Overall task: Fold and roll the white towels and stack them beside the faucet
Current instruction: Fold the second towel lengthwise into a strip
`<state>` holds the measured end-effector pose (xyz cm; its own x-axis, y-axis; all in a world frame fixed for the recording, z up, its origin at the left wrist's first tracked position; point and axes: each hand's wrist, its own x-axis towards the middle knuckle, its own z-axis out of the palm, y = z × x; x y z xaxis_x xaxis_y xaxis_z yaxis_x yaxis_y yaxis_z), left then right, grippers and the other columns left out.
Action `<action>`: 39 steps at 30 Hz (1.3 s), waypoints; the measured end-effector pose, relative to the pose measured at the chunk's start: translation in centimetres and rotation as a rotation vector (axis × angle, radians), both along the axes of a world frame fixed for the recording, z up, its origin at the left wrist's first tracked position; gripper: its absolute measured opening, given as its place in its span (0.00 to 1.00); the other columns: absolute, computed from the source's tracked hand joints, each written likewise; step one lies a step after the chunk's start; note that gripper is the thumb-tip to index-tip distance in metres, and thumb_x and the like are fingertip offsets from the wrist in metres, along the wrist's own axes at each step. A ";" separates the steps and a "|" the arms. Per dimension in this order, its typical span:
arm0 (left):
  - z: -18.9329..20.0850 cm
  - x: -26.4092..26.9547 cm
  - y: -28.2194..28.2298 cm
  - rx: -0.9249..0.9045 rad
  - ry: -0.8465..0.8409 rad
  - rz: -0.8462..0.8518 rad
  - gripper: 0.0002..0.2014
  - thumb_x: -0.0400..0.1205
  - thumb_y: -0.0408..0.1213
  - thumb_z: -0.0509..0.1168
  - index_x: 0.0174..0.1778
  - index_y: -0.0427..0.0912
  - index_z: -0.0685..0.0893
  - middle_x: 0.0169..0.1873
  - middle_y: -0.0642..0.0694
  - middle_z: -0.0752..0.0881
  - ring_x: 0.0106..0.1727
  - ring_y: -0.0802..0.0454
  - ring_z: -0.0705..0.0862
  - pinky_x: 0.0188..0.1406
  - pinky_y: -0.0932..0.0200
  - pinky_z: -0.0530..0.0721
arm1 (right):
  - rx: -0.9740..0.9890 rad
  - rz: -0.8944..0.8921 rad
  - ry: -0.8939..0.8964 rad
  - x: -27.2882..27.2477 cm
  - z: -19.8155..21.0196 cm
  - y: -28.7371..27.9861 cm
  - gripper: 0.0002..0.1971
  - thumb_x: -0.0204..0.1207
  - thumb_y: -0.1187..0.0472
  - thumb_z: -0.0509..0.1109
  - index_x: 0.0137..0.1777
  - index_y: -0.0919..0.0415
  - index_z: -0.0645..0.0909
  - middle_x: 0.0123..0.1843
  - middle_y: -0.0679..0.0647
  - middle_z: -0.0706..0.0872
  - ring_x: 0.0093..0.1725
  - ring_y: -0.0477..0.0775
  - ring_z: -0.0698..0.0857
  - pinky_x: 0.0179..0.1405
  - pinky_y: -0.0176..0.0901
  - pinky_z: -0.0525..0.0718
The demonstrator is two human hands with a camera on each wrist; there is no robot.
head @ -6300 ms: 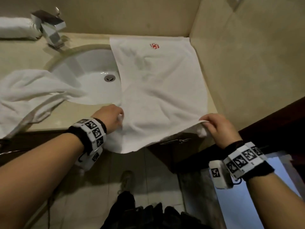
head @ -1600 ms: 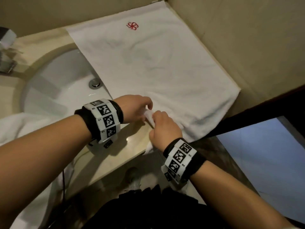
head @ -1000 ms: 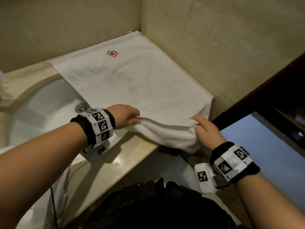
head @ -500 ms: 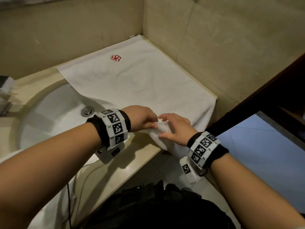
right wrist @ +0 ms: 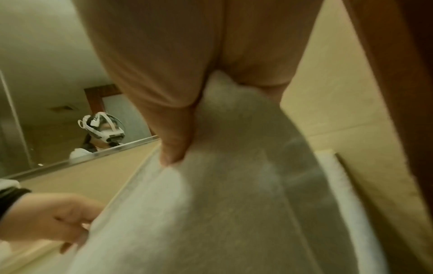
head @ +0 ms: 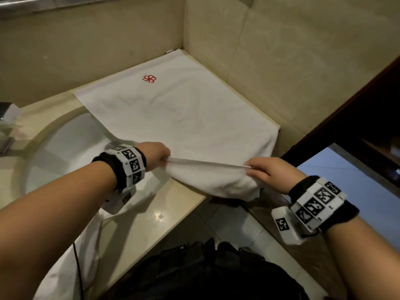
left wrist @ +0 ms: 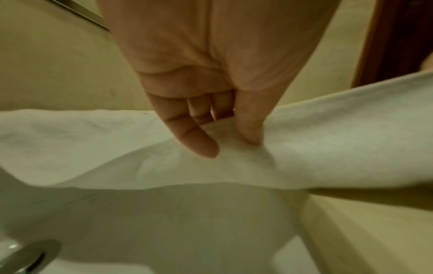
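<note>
The glossy beige stone counter (head: 138,230) crosses the frame's lower left to centre. A white towel with a red emblem (head: 184,118) lies spread on it at centre, overlapping the white oval sink (head: 65,148).

Dim warm light; glare spot on counter (head: 160,216); wrist views soft, blurred; wide-angle bending at edges.

A bathroom, perhaps a hotel's: an oval sink (head: 65,148) set in a beige stone counter (head: 151,224); tiled walls (head: 281,50); a wall mirror (right wrist: 46,92); a monogrammed white towel (head: 184,118)
</note>
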<state>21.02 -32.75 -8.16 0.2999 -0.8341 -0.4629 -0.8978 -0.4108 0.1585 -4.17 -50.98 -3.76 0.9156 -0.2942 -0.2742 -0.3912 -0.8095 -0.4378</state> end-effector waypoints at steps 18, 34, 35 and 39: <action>5.1 2.8 -21.4 -0.370 -0.017 -0.069 0.14 0.81 0.41 0.61 0.58 0.37 0.82 0.56 0.35 0.81 0.58 0.36 0.79 0.54 0.53 0.74 | -0.126 -0.973 -0.271 -5.9 -4.1 -13.1 0.11 0.80 0.67 0.56 0.54 0.63 0.80 0.52 0.67 0.82 0.49 0.66 0.83 0.51 0.50 0.79; -1.8 11.9 -19.8 -0.021 -0.222 -0.014 0.18 0.79 0.38 0.58 0.65 0.47 0.73 0.59 0.43 0.80 0.59 0.40 0.78 0.57 0.49 0.75 | -0.089 -0.094 -0.053 17.9 -5.6 -16.4 0.21 0.79 0.57 0.61 0.72 0.54 0.68 0.69 0.56 0.73 0.66 0.59 0.73 0.61 0.46 0.73; -1.6 12.5 -19.1 0.009 -0.244 -0.007 0.18 0.79 0.38 0.58 0.65 0.47 0.73 0.59 0.43 0.80 0.59 0.40 0.78 0.57 0.49 0.76 | -0.074 -0.012 -0.030 19.8 -5.5 -15.8 0.21 0.79 0.56 0.60 0.72 0.54 0.67 0.69 0.55 0.73 0.65 0.59 0.74 0.60 0.48 0.74; -0.8 15.4 -15.7 0.030 -0.279 0.077 0.17 0.80 0.36 0.58 0.65 0.46 0.74 0.59 0.43 0.79 0.59 0.41 0.78 0.58 0.48 0.77 | -0.180 0.250 0.136 26.4 -5.5 -13.5 0.16 0.80 0.54 0.58 0.66 0.56 0.70 0.62 0.56 0.77 0.58 0.59 0.78 0.51 0.48 0.76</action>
<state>36.45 -48.49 -8.91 0.4813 -0.7909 -0.3778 -0.8708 -0.4807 -0.1032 22.24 -64.45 -9.24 0.9239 -0.1201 -0.3632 -0.2161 -0.9473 -0.2366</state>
